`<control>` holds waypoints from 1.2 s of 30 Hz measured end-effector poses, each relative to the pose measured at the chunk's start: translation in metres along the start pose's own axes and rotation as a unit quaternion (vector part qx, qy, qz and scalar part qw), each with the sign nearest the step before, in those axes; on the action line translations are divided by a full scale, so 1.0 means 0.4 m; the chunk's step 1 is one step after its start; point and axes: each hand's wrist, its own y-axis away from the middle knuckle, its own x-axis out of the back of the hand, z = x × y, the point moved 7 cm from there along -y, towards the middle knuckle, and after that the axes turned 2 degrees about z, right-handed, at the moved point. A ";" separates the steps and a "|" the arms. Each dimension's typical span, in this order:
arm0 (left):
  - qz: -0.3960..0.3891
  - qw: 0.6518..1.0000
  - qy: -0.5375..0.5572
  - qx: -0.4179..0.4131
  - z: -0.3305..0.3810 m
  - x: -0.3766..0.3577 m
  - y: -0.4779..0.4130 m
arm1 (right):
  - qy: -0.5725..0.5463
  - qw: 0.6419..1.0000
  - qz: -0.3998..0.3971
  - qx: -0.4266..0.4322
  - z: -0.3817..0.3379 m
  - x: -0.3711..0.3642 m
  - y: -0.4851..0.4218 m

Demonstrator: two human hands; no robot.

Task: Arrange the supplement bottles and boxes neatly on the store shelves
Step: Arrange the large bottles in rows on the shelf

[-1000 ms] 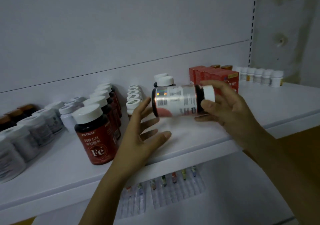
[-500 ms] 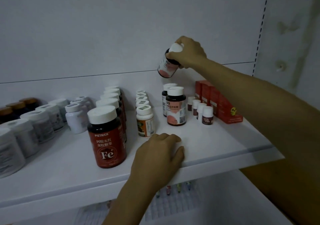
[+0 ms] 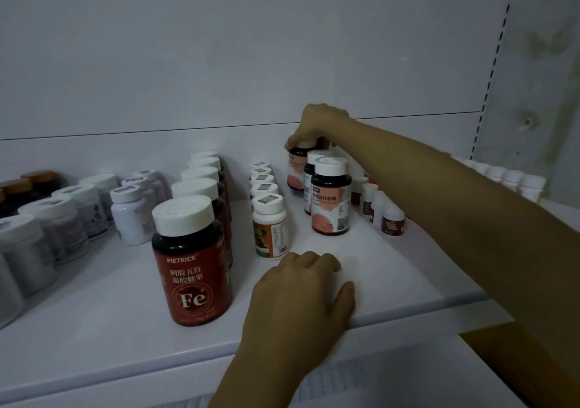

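Observation:
My right hand (image 3: 323, 125) reaches to the back of the white shelf (image 3: 392, 269) and grips the white cap of a dark pink-label bottle (image 3: 296, 172) from above. That bottle stands upright at the rear of a short row, behind two matching pink-label bottles (image 3: 331, 200). My left hand (image 3: 301, 301) rests on the shelf near its front edge, fingers curled loosely, holding nothing. A row of red "Fe" bottles (image 3: 191, 263) stands left of my left hand.
A row of small white orange-label bottles (image 3: 270, 225) runs between the Fe row and the pink-label row. Small dark-label bottles (image 3: 392, 219) stand under my right forearm. White and grey bottles (image 3: 62, 219) fill the left side. More small white bottles (image 3: 530, 184) sit far right.
My right hand has lowered the bottle from up in the air down to the shelf behind the two matching bottles. My left hand stays resting on the shelf.

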 end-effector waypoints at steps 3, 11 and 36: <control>0.000 1.000 -0.003 0.003 -0.001 -0.001 -0.003 | 0.015 0.999 -0.043 -0.009 0.005 -0.044 -0.014; -0.008 1.000 0.002 0.012 -0.003 -0.002 -0.008 | -0.006 1.000 -0.019 -0.004 0.027 -0.076 -0.039; 0.023 1.000 0.011 0.002 -0.007 -0.001 0.002 | -0.081 0.992 0.041 0.084 0.058 0.055 0.176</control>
